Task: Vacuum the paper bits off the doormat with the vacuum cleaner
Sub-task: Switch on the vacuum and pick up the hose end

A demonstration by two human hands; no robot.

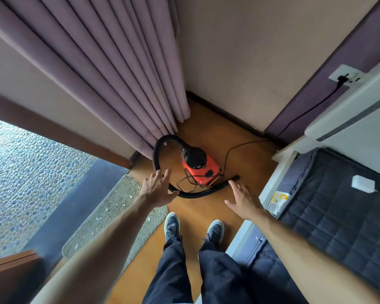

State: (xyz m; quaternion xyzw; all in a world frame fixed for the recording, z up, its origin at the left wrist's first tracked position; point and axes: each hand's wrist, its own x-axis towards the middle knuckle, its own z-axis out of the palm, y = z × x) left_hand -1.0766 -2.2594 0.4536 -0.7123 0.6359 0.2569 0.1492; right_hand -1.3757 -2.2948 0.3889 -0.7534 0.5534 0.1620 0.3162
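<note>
A lilac curtain (110,69) fills the frame from 10 to 12 o'clock, its folds ending just above the vacuum. A dark quilted mattress (338,205) lies at 4 o'clock. The doormat (110,211), a speckled grey-beige oval, runs from centre toward 7 o'clock beside the doorway, with several small white paper bits (106,209) scattered over it; too small to count exactly. The vacuum (199,166), one red-orange canister with a black top, sits on the wood floor just above centre. Its single black ribbed hose (157,148) loops out toward 11 o'clock, then curls round below the body to end in a nozzle (234,178) at 3 o'clock of it. One thin black cord (228,150) trails to a wall socket (344,76) at 2 o'clock.

Two bare arms reach forward, palms down. The left hand (157,189) has fingers spread wide over the hose, holding nothing. The right hand (245,199) is also spread and empty, its fingertips near the nozzle. Two dark sneakers (172,224) stand at 6 o'clock.
</note>
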